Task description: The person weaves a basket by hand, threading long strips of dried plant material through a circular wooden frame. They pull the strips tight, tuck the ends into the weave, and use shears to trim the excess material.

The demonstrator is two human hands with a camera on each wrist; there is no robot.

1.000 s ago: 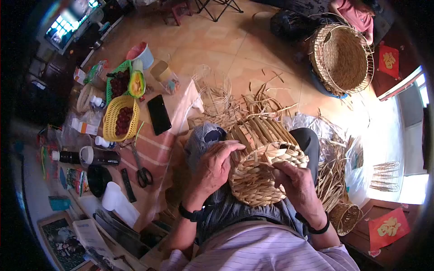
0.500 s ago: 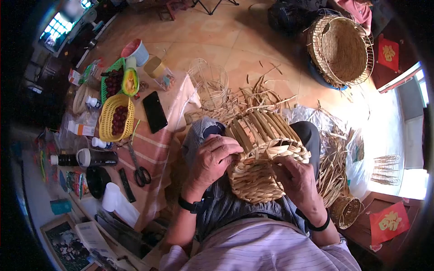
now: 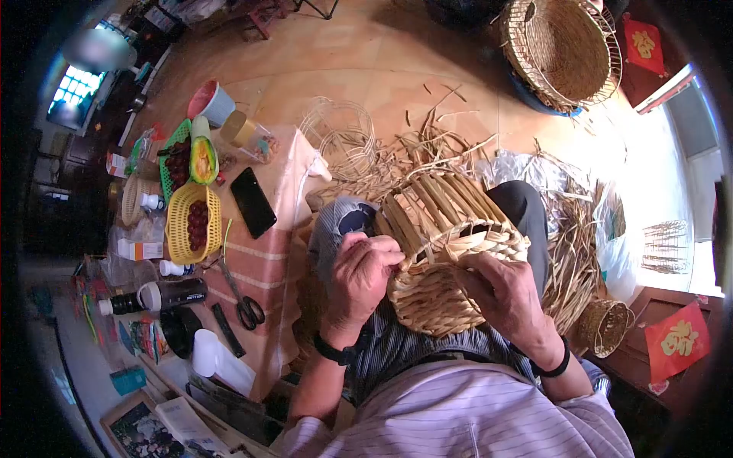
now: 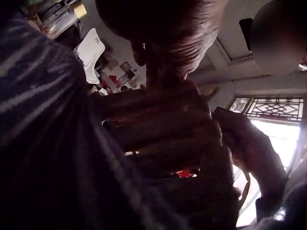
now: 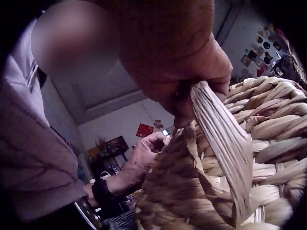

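Note:
A partly woven straw basket (image 3: pixel 431 301) lies tilted on the person's lap. Its lower part is thick braided weave, and flat upright stakes (image 3: pixel 435 208) point away from the body. My left hand (image 3: pixel 360 278) pinches the basket's left edge where the weave meets the stakes. At the opposite side, my right hand (image 3: pixel 504 294) bends over the woven edge. The right wrist view shows its fingers gripping a pale flat straw strip (image 5: pixel 223 143) that comes out of the weave. The left wrist view is dark, with the stakes (image 4: pixel 163 129) below the left hand (image 4: pixel 177 38).
On the cloth-covered table at left are scissors (image 3: pixel 248 305), a phone (image 3: pixel 253 203), a yellow basket (image 3: pixel 179 221) of fruit and a bottle (image 3: pixel 179 293). Loose straw (image 3: pixel 576 267) lies on the floor at right. A large basket (image 3: pixel 561 53) stands farther back.
The head view has shifted, and the person at the back right has left it. My left hand's fingers have drawn in to pinch the edge. The right hand stays at the basket's right side.

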